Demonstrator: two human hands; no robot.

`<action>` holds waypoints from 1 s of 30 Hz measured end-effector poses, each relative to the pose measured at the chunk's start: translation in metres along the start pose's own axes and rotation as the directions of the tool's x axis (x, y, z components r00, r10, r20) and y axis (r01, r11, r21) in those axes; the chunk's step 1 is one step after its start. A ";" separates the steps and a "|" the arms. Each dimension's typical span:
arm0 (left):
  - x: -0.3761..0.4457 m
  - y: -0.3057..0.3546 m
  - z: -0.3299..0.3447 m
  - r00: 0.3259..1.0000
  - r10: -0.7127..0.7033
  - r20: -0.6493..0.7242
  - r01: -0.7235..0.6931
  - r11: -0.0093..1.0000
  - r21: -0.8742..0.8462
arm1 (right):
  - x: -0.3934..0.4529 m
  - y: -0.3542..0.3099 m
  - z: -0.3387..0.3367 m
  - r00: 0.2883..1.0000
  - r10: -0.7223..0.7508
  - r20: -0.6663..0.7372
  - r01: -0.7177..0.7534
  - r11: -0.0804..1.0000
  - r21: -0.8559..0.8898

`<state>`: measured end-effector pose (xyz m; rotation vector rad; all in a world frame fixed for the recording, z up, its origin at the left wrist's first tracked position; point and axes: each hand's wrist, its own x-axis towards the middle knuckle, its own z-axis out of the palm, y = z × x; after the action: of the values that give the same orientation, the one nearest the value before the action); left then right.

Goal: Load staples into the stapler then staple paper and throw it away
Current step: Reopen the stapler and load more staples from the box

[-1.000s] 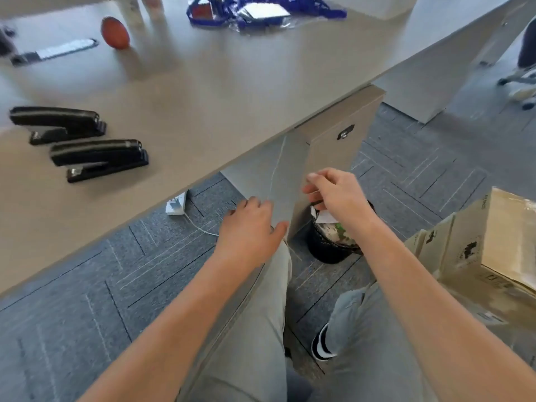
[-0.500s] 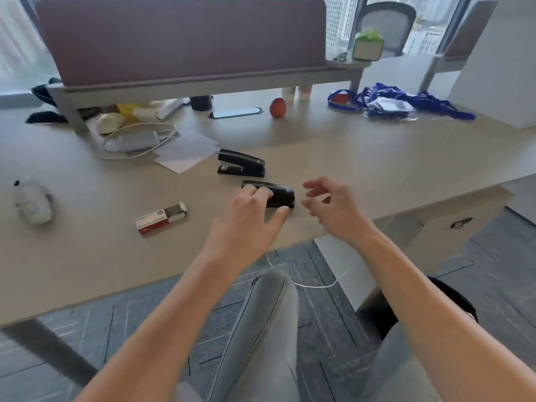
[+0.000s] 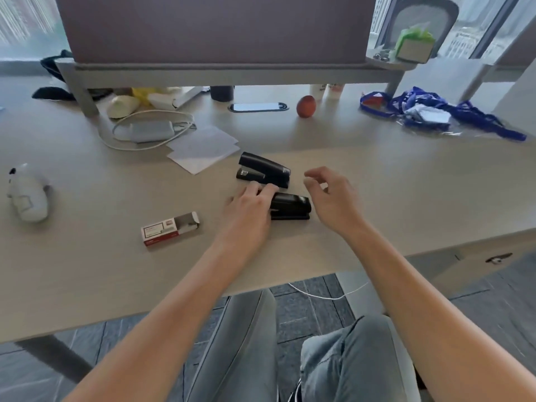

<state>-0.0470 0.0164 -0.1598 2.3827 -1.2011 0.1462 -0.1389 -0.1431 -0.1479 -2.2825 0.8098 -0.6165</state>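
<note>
Two black staplers lie on the wooden desk (image 3: 406,198). On the left end of the near stapler (image 3: 293,206) rests my left hand (image 3: 251,208), fingers laid flat over the top and thumb spread out to the left. My right hand (image 3: 330,198) hovers just right of that stapler, empty, with its fingers loosely curled and apart. The far stapler (image 3: 262,170) sits shut just behind, untouched. A red and white staple box (image 3: 169,227) lies open-ended to the left. Several white paper sheets (image 3: 203,147) lie behind the staplers.
A charger with a coiled white cable (image 3: 148,130) and a white soft toy (image 3: 27,195) occupy the left. An orange-red fruit (image 3: 306,106) and blue lanyards (image 3: 429,111) lie at the back right, under a dark divider panel (image 3: 214,27). My knees are below the desk's front edge.
The view has swung up from the bin under the desk to the desktop. Both hands left the bin, empty, and came over the near stapler; my left hand now touches it.
</note>
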 end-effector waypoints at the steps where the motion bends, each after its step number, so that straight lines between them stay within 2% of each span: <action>1: 0.001 -0.003 0.000 1.000 -0.006 0.001 0.006 1.000 -0.011 | 0.010 -0.002 0.001 1.000 -0.001 -0.006 0.001 1.000 0.003; 3: 0.003 -0.008 0.000 1.000 -0.017 -0.004 0.017 1.000 -0.025 | 0.032 -0.007 0.009 0.999 0.002 0.047 -0.005 0.998 0.062; 6: 0.005 -0.017 -0.001 0.999 -0.033 -0.024 0.033 0.999 -0.015 | 0.063 -0.018 0.024 0.976 -0.006 0.216 -0.028 0.988 0.151; 11: 0.018 -0.032 -0.001 0.995 -0.090 -0.047 0.090 0.996 0.012 | 0.095 -0.020 0.041 0.935 -0.080 0.345 0.026 0.987 0.157; 16: 0.035 -0.037 -0.001 0.995 -0.096 -0.038 0.098 0.994 0.046 | 0.107 -0.006 0.038 0.959 -0.088 0.271 0.067 0.994 0.085; 23: 0.057 -0.040 0.001 0.995 -0.091 -0.044 0.093 0.994 0.054 | 0.101 0.046 -0.005 0.997 0.029 0.075 -0.024 0.998 -0.063; 26: 0.067 -0.040 0.006 0.995 -0.088 -0.050 0.091 0.994 0.059 | 0.090 0.062 -0.020 0.998 0.052 0.040 -0.049 0.996 -0.071; 30: 0.086 -0.038 0.011 0.995 -0.084 -0.052 0.087 0.995 0.057 | 0.064 0.069 -0.028 1.000 0.009 0.029 -0.009 1.000 -0.030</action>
<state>0.0339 -0.0324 -0.1580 2.4624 -1.0843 0.2144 -0.1368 -0.2401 -0.1626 -2.3082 0.8198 -0.5692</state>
